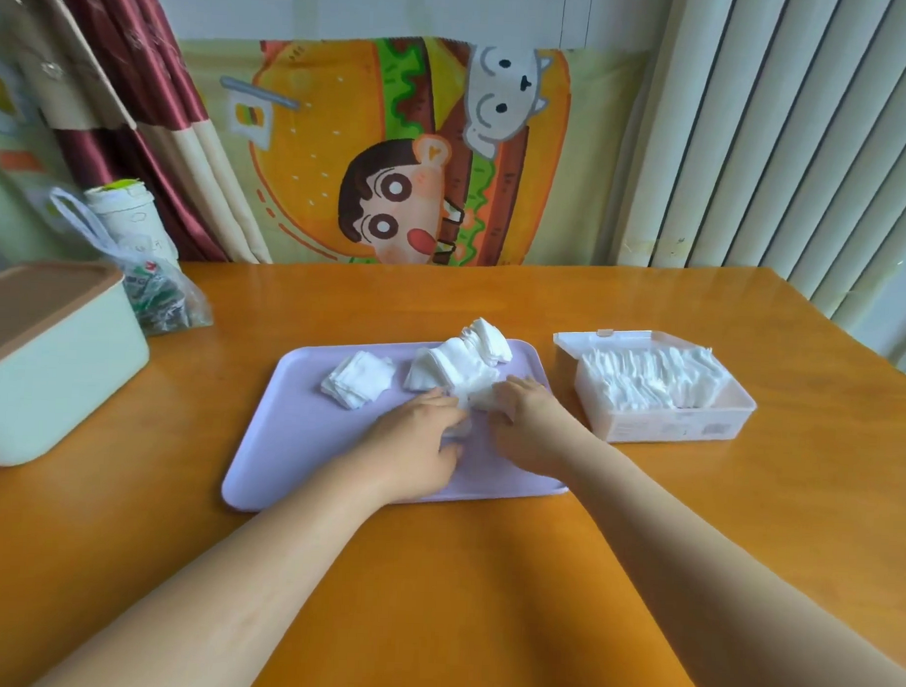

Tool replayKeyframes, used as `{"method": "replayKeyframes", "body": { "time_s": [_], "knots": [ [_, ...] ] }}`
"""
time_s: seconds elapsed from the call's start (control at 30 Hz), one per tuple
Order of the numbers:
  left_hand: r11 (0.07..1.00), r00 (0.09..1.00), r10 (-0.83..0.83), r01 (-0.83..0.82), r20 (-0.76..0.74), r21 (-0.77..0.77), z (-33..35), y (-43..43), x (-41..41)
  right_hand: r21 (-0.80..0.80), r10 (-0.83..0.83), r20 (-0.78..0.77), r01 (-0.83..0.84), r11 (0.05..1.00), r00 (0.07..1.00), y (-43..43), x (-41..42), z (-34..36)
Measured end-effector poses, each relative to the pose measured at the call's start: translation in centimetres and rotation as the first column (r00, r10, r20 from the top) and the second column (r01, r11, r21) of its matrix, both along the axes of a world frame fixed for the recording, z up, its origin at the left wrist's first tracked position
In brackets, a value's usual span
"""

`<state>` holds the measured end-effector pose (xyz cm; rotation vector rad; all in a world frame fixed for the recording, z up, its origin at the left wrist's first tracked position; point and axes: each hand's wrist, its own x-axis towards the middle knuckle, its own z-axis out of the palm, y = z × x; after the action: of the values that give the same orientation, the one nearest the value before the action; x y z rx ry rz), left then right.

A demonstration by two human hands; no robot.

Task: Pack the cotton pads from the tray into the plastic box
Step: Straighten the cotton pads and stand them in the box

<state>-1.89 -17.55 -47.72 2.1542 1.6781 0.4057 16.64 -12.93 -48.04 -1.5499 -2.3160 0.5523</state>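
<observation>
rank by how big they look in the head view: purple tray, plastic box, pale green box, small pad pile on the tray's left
1. purple tray
2. pale green box, though the frame edge crops it
3. plastic box
4. small pad pile

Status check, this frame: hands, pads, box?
Left hand and right hand grip the cotton pad stack on the purple tray. Smaller pad pile untouched. Plastic box open, part filled. Nothing between tray and box.

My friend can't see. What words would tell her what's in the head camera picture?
The left hand and right hand gather a heap of white cotton pads on a lilac tray. The open plastic box beside it already holds pads.
</observation>
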Motion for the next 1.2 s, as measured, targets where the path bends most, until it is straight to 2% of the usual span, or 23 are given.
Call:
{"method": "replayKeyframes", "body": {
  "time_s": [0.1,0.2,0.3,0.4,0.47,0.57,0.7,0.83,0.97,1.03,1.13,1.2],
  "knots": [
    [0.999,0.999,0.009,-0.011,-0.03,-0.053,-0.4,-0.6,-1.6,0.019,-0.023,0.008,0.023,1.0,1.0,0.6,-0.9,-1.4],
    [0.998,0.996,0.043,-0.04,0.072,-0.04,-0.4,-0.5,-2.6,0.092,-0.126,-0.058,0.131,0.987,0.99,1.2,-1.2,-1.0],
    [0.97,0.962,0.213,-0.23,0.173,0.082,0.4,1.2,-3.1,0.224,-0.218,-0.132,0.243,0.944,0.967,2.0,-0.7,-0.5],
    [0.902,0.858,0.396,-0.43,0.329,0.037,0.7,4.5,-2.7,0.027,-0.287,-0.271,0.305,0.952,0.919,3.5,-0.9,-0.1],
    [0.881,0.821,0.454,-0.472,0.345,-0.037,0.6,6.7,-2.1,-0.051,-0.357,-0.321,0.36,0.931,0.877,4.9,-1.0,0.3],
    [0.867,0.794,0.493,-0.483,0.355,-0.123,0.1,8.7,-1.0,-0.084,-0.355,-0.296,0.346,0.935,0.887,6.9,-1.3,1.1],
    [0.868,0.764,0.487,-0.48,0.423,-0.131,-1.3,10.0,-0.8,-0.167,-0.211,-0.254,0.172,0.971,0.944,8.6,-2.2,0.6],
    [0.894,0.724,0.436,-0.418,0.535,-0.163,-2.2,10.0,-1.1,-0.175,-0.166,-0.342,0.111,0.978,0.925,9.6,-2.3,-0.2],
    [0.905,0.706,0.412,-0.393,0.576,-0.165,-1.7,9.0,-1.5,-0.115,-0.168,-0.303,0.139,0.984,0.938,9.8,-2.1,-0.2],
    [0.9,0.685,0.415,-0.405,0.599,-0.162,-1.1,8.1,-1.8,-0.108,-0.215,-0.363,0.188,0.976,0.906,9.7,-1.8,-0.1],
    [0.892,0.656,0.426,-0.421,0.623,-0.165,-0.2,6.5,-2.2,0.026,-0.256,-0.403,0.29,0.957,0.879,9.2,-1.0,0.4],
    [0.89,0.619,0.429,-0.414,0.658,-0.19,0.3,5.3,-2.4,0.039,-0.277,-0.443,0.328,0.944,0.853,8.4,-0.5,1.3]
  ]
}}
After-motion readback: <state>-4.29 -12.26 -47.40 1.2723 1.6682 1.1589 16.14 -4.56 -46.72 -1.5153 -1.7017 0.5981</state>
